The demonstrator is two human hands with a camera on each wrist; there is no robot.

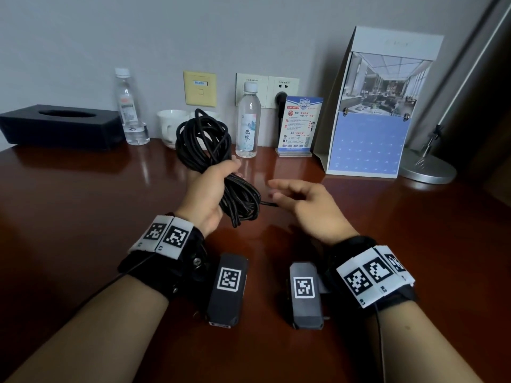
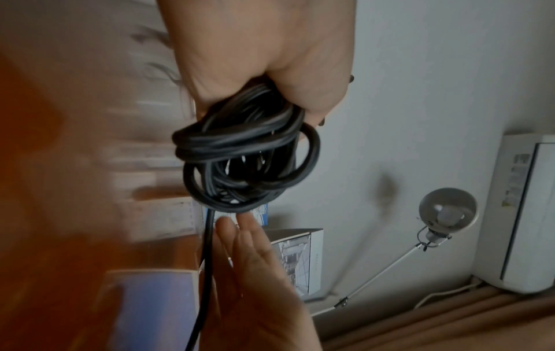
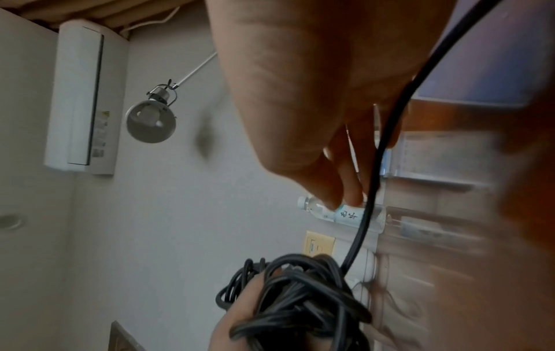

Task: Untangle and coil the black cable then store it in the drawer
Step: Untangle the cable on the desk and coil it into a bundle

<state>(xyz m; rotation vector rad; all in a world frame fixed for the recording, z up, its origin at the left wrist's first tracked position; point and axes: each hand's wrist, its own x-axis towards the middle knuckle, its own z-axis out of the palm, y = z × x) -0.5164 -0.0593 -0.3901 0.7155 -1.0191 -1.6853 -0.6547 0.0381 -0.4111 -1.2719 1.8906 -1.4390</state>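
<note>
Left hand: the left hand [image 1: 208, 193] is wrapped round the middle of the cable [image 1: 206, 139], fingers curled over the bunched loops, holding it above the desk [image 1: 83, 203].
Cable: coiled into a rough bundle; one fan of loops stands up beyond the left hand, toward the bottle [image 1: 247, 125], and another hangs below it toward the wrist. The loops cross each other unevenly, so in my judgement the coil is loose, not neat.
Loose end: a single strand [image 1: 269, 203] leaves the bundle on the side of the right hand; the wrist views show it running on past that hand, its far end out of view.
Right hand: the right hand [image 1: 305, 207] is just beside the bundle, fingers spread and relaxed, gripping nothing; the strand passes along it, and I cannot tell if it touches.
Drawer: none is in view.
Risk, slack: with the tail unheld, it may drag on the desk or snag as the bundle moves.
Risk, unravel: a one-hand grip on crossed loops may let outer turns slip off and re-tangle.
Risk, bottle: the upper loops stand near the bottle and a cup [image 1: 168, 127] behind the bundle; a swing forward could tip them.
Risk, storing: opening a drawer needs the free hand, leaving the tail unmanaged.
</note>
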